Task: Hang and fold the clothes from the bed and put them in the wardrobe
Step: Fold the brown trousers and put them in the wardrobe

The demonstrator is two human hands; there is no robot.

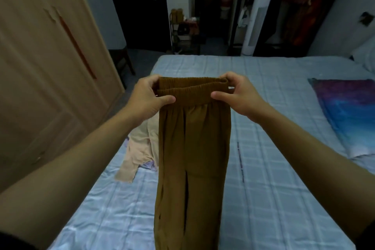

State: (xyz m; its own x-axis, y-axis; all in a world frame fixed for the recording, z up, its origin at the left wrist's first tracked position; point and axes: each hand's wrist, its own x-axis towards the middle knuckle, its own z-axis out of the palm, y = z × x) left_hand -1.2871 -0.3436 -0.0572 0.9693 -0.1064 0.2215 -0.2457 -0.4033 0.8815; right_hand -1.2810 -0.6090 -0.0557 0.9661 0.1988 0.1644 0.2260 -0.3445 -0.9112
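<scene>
Bedroom: blue checked bed (263,178), wooden wardrobe (40,67) at left.
Mustard-brown elastic-waist trousers (192,148) held up over bed's near edge, legs hanging; left hand (146,97) and right hand (239,95) pinching waistband ends. Beige garment (140,148) near left edge.
</scene>
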